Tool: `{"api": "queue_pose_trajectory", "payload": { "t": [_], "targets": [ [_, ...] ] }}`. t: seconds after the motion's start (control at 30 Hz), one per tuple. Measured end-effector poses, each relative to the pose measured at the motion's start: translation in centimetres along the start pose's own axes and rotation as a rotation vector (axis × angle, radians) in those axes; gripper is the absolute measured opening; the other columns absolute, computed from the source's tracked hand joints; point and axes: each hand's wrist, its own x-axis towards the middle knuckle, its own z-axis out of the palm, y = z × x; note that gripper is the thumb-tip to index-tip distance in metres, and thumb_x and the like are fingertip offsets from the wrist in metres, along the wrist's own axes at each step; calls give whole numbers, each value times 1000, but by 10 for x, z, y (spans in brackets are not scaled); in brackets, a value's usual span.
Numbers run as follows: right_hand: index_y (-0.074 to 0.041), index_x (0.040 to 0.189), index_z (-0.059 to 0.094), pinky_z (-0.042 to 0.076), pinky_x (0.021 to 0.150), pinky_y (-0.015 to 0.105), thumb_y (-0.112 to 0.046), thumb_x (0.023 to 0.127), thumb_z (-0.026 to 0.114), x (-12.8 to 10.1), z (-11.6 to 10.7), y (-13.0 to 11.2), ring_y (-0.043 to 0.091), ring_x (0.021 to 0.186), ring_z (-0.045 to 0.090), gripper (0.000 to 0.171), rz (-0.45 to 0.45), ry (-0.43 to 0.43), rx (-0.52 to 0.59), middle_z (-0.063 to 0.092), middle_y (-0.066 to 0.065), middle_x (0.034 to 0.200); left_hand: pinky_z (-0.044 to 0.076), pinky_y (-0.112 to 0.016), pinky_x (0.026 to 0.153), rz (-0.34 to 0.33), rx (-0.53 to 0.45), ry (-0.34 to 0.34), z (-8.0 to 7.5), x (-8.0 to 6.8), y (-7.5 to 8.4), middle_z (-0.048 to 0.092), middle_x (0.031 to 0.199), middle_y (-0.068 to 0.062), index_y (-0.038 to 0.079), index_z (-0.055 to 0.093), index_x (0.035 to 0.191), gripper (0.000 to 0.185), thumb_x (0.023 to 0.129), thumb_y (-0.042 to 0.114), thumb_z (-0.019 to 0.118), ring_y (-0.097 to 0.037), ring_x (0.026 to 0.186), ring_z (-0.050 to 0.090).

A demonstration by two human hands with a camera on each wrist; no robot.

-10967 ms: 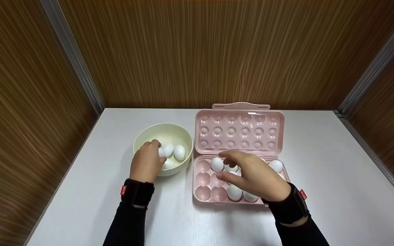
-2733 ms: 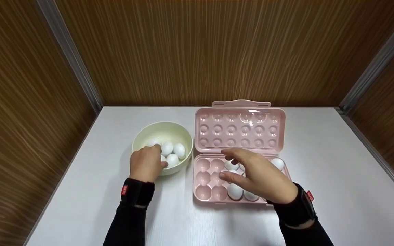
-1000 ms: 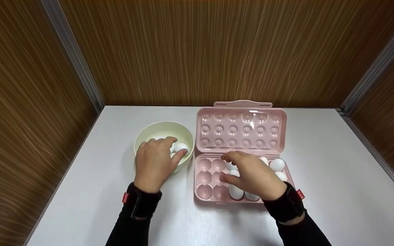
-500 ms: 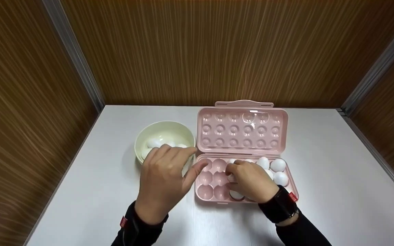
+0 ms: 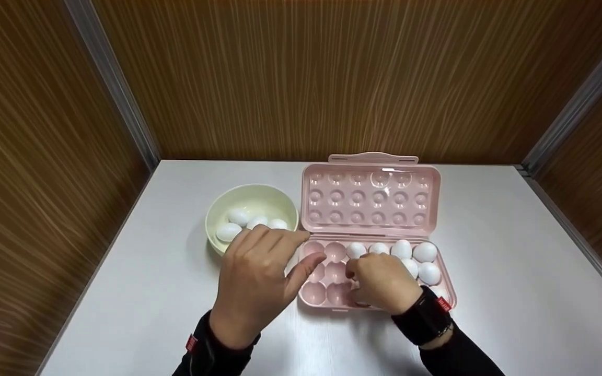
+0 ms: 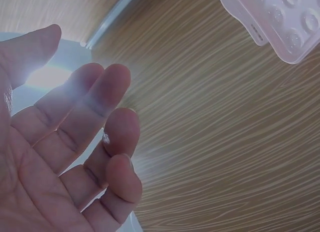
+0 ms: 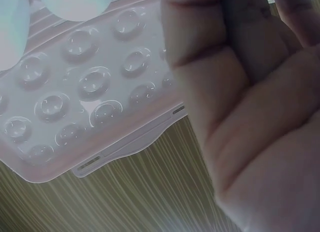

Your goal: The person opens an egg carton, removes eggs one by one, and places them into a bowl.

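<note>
Both hands low over the pink egg tray, eggs partly loaded.

My right hand [image 5: 382,284] sits lower center of the head view, fingers curled down over an egg [image 5: 359,302] in the near row of the tray [image 5: 312,293]; whether the grip is closed, I cannot tell. My left hand [image 5: 256,277] hovers just left, fingers spread and relaxed, holding nothing. I judge the eggs light, smooth, rigid and fragile: take each around its widest part with fingertips, using low force. The tray's left cups are vacant, its right cups filled. Its raised lid [image 5: 370,198] blocks travel behind. The bowl [image 5: 217,209], upper left of the tray, holds 4 eggs [image 5: 229,231]; its rim needs clearance. The table [image 5: 510,271] offers open room on the right.
</note>
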Motion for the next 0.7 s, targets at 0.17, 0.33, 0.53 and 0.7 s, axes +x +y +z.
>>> {"api": "queue_pose_trajectory", "payload": {
  "t": [0.17, 0.33, 0.53, 0.7],
  "targets": [
    [-14, 84, 79, 56, 62, 41, -20, 67, 94, -1, 3, -2, 21, 66, 67, 24, -46, -2, 22, 75, -1, 75, 53, -29, 71, 8, -5, 16, 0, 0, 2, 80, 91, 8, 19, 81, 103, 31, 95, 48, 74, -15, 79, 68],
    [-10, 86, 78, 57, 63, 38, -10, 68, 90, 0, 3, -1, 18, 67, 66, 22, -59, -24, 84, 75, 1, 77, 53, -30, 72, 0, -15, 1, -1, 0, 4, 80, 92, 8, 19, 80, 102, 29, 96, 47, 74, -15, 80, 69],
    [-8, 89, 78, 57, 65, 32, -3, 67, 84, 0, -3, 5, 10, 67, 63, 23, -118, -30, 174, 74, 0, 77, 52, -29, 70, 19, -18, 18, 2, 0, 3, 79, 91, 9, 19, 80, 100, 27, 95, 46, 76, -14, 79, 68],
    [-7, 99, 80, 58, 71, 28, -2, 74, 81, -2, -16, 11, 5, 74, 63, 25, -183, -20, 295, 74, -3, 84, 52, -28, 70, 39, -5, 17, 4, 0, 2, 79, 89, 8, 18, 79, 99, 27, 96, 45, 75, -13, 79, 67]
  ]
}}
